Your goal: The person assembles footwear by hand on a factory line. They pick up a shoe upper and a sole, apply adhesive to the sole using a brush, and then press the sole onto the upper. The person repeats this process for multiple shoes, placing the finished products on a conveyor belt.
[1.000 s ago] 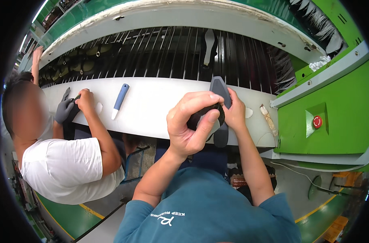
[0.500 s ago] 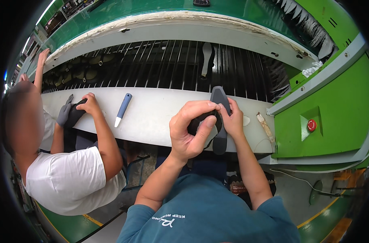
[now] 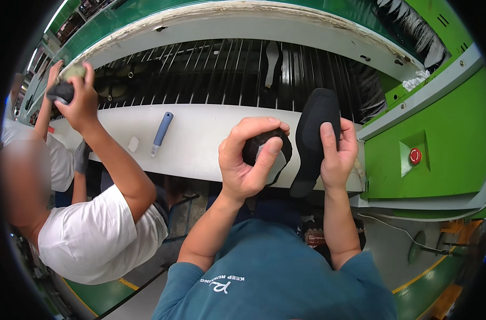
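Observation:
My left hand (image 3: 243,168) is closed round a dark shoe upper (image 3: 253,151) with a grey patch low on it, seen nearly end-on, so its length is hidden. In my right hand (image 3: 340,157) is a black shoe sole (image 3: 313,138), gripped at its right edge with the thumb on its face. The sole stands nearly upright, its ribbed tread toward me. A gap separates upper and sole, both held over the white bench (image 3: 200,136).
Beyond the bench runs a roller conveyor (image 3: 227,80) carrying a grey-and-black sole (image 3: 272,64) and buckled sandals (image 3: 115,89). A blue-handled tool (image 3: 163,130) lies on the bench. At left a co-worker (image 3: 104,229) raises a dark shoe piece (image 3: 61,93). A red button (image 3: 415,156) sits on the green machine.
My right hand has moved right and turned the sole, parting it from the upper and bringing its tread into view. The left hand keeps the upper. The co-worker's arm has risen toward the conveyor.

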Tool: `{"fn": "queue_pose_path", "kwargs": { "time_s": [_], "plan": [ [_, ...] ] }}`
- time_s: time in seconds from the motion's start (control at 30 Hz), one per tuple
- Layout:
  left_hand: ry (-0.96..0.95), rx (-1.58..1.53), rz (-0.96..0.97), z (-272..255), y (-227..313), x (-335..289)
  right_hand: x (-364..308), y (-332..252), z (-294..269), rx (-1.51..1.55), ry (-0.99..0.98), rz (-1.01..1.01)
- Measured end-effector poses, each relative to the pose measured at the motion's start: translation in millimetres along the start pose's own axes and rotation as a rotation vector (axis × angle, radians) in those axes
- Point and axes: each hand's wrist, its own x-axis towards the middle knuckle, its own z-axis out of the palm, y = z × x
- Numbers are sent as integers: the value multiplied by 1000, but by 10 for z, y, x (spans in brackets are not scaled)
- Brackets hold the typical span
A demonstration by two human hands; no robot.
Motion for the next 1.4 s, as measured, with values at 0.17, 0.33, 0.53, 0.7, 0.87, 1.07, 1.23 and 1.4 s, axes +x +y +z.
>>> {"fn": "queue_pose_path", "kwargs": {
  "time_s": [0.17, 0.33, 0.53, 0.7, 0.87, 1.07, 1.23, 1.4],
  "plan": [
    [-7, 84, 4, -25, 86, 52, -191, -393, 205, 95, -71, 83],
    [-9, 56, -4, -56, -32, -11, -379, -497, 319, 55, -272, 132],
    [-27, -104, -178, -46, 58, 15, -402, -437, 368, 18, -313, 155],
    [-17, -173, -318, -78, 59, -25, -416, -409, 360, 44, -303, 147],
    [-14, -246, -339, -89, 113, -45, -437, -343, 337, 28, -289, 139],
    [-51, -139, -355, -98, 207, 13, -450, -358, 332, -33, -282, 151],
    [-49, -148, -386, -76, 254, 34, -437, -354, 323, -59, -284, 140],
    [-53, -142, -378, -68, 245, 40, -431, -359, 312, -59, -282, 147]
  ]
}}
